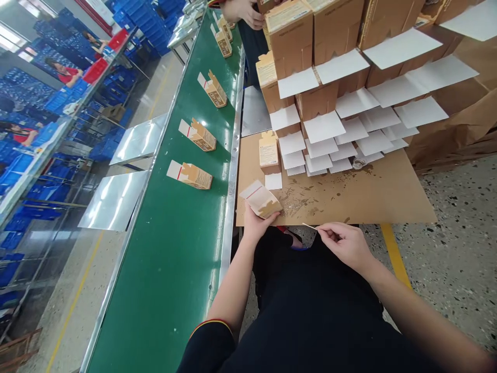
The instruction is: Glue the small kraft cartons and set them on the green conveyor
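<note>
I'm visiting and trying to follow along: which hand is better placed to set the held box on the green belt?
Probably the left hand: it holds the box and is nearer the green belt, while the right hand is farther away, pinching a thin stick.

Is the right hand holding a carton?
No, the right hand pinches a thin stick, while the left hand holds an open-flapped carton.

looks like a factory packing line tbh: long green belt with small cartons spaced along it, blue plastic crates piled far left, workers in red over there, yellow floor lines.
</note>
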Demonstrator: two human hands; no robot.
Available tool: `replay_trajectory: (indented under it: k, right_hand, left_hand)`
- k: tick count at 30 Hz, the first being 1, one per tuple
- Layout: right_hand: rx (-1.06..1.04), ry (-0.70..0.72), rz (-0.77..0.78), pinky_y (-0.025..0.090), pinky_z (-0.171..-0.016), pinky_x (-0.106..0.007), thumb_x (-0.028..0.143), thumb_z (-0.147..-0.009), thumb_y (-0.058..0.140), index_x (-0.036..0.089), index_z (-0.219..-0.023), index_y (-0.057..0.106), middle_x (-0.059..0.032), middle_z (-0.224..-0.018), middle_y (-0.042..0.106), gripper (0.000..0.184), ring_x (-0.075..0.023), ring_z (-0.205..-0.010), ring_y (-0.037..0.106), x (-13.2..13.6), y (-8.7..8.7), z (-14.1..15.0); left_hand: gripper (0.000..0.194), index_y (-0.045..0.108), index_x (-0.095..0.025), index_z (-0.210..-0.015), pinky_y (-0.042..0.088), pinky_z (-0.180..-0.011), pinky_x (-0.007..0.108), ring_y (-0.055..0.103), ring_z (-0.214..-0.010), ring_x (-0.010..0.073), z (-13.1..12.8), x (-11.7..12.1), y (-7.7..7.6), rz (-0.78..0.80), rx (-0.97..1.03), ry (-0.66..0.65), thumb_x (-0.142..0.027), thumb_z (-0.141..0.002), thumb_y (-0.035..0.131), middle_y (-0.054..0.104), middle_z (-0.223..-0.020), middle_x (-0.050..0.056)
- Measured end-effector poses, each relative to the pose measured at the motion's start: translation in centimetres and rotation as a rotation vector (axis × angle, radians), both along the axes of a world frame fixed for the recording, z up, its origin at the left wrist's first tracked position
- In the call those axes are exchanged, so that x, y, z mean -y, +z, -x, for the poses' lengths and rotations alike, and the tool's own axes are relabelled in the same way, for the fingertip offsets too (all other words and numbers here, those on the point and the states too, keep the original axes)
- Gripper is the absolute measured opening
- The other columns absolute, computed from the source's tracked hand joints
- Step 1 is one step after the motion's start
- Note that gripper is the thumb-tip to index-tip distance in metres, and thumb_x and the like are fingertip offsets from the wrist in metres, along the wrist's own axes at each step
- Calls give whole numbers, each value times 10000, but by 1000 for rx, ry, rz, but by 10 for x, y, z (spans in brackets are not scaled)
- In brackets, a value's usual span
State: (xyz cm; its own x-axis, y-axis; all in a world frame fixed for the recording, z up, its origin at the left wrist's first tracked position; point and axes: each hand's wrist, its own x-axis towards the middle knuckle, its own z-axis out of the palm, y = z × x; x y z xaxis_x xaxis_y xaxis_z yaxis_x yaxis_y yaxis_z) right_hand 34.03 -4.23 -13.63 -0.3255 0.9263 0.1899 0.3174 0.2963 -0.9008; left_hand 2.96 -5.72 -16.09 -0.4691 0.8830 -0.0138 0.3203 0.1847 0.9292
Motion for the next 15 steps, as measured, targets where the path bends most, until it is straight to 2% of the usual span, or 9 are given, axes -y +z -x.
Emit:
replay_trajectory:
  k: [3, 6, 7, 9, 12, 15]
  right_hand:
    - [-15, -82, 27, 599, -539, -304, 427, -1038, 741, 271, -874, 847, -31, -708, 759, 250, -185, -569, 687, -2, -3, -10]
    - [-28, -132, 68, 597, -533, -304, 487, -1036, 755, 261, -877, 855, -38, -701, 755, 294, -185, -568, 691, -4, -6, -18]
    - [-34, -134, 81, 597, -531, -305, 510, -1034, 758, 258, -874, 854, -40, -697, 752, 313, -185, -567, 691, -4, -7, -19]
    - [-47, -122, 98, 604, -537, -308, 544, -1029, 764, 256, -871, 854, -42, -699, 753, 341, -187, -574, 697, -6, -7, -16]
    - [-44, -94, 105, 632, -579, -320, 554, -1023, 778, 258, -873, 859, -43, -721, 766, 342, -191, -598, 712, -7, -7, -13]
    - [-33, -135, 105, 633, -579, -328, 550, -1018, 785, 256, -884, 867, -39, -712, 759, 334, -194, -597, 713, -8, -6, -22]
  left_hand:
    - [887, 634, -209, -1382, 586, -1221, 649, 732, -1414, 456, 43, 16, 15, -45, -13, 261, -515, -675, 1074, 779, -1402, 227]
    - [1079, 470, -220, -1542, 563, -1276, 596, 648, -1543, 416, 106, 37, 26, -200, -73, 549, -460, -675, 1066, 646, -1632, 248]
    - [1144, 410, -226, -1574, 547, -1296, 577, 624, -1573, 395, 125, 43, 28, -210, -94, 610, -434, -662, 1068, 592, -1689, 251]
    - [1170, 359, -227, -1584, 522, -1316, 562, 607, -1590, 369, 155, 52, 27, -133, -124, 668, -402, -665, 1061, 559, -1708, 251]
    - [1101, 364, -226, -1566, 492, -1330, 573, 607, -1575, 362, 171, 63, 19, -15, -191, 687, -374, -707, 1037, 591, -1637, 230]
    - [915, 369, -247, -1546, 435, -1353, 590, 561, -1584, 354, 157, 76, 13, -140, -395, 830, -382, -830, 922, 541, -1606, 200]
